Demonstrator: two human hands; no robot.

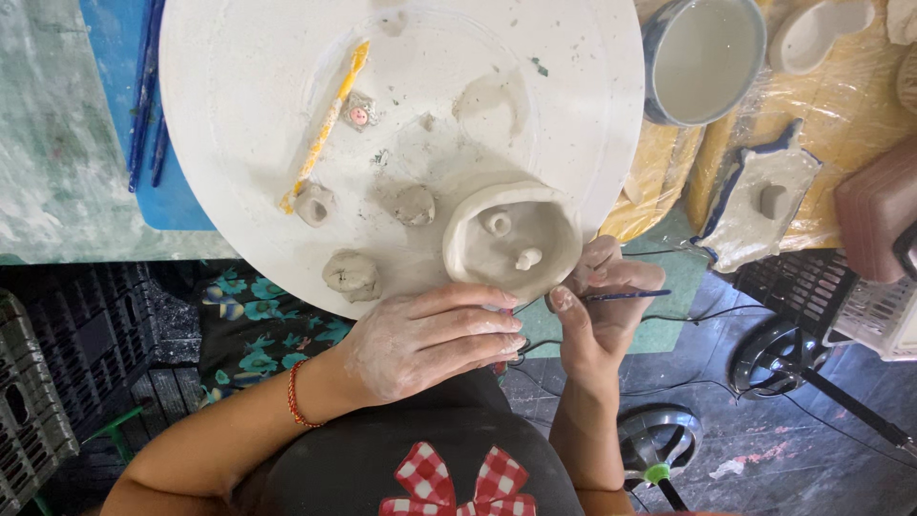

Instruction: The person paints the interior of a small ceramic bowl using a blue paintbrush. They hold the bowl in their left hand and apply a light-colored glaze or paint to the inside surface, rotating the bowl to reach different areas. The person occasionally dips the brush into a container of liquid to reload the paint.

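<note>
A small hand-built clay bowl [513, 239] sits at the near edge of a round white board [239, 115], already walled and open at the top, with two little clay knobs [510, 239] standing inside it; its near wall looks to be the part in hand, so the shaping seems well along but the surface finishing not yet done. The left hand [430, 339], coated in pale clay, lies flat with fingers together against the bowl's near side, its grip not closed around anything. The right hand [602, 306] has its grip pinched on a thin dark-handled tool [626, 295] just beside the bowl's wall. Three loose clay lumps [351, 274] and a yellow modelling stick [325, 124] rest on the board, unused for now. Farther off, a blue-rimmed cup [702, 57] holds what appears to be pale liquid slip, and a small white dish [820, 33] beside it looks empty.
</note>
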